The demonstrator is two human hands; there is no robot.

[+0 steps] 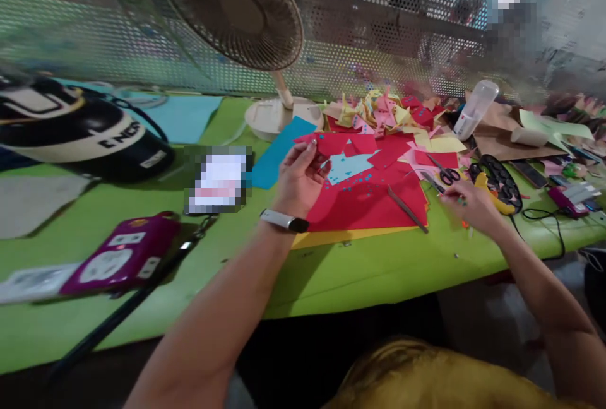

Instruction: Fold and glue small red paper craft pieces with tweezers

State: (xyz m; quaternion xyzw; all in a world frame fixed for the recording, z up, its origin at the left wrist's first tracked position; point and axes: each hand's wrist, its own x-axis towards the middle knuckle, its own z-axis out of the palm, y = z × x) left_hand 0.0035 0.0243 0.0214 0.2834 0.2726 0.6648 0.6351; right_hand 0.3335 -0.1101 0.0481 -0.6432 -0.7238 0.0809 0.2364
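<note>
My left hand (303,177), with a grey band on the wrist, has its thumb and finger closed on the edge of a red paper piece (348,142). Below it a light blue paper (353,169) with small blue bits lies on a large red sheet (364,210). My right hand (468,204) is at the sheet's right side, fingers bent together at the end of a slim grey tool (432,182). Dark-handled scissors (449,175) lie right beside those fingertips. Metal tweezers (408,208) rest on the red sheet's right edge.
Behind the sheets stand a fan (284,112) and a heap of cut paper scraps (383,111). A clear bottle (476,109) and a black palette-like tray (497,182) are on the right. A phone (218,178), purple case (123,251) and large black flask (89,125) occupy the left.
</note>
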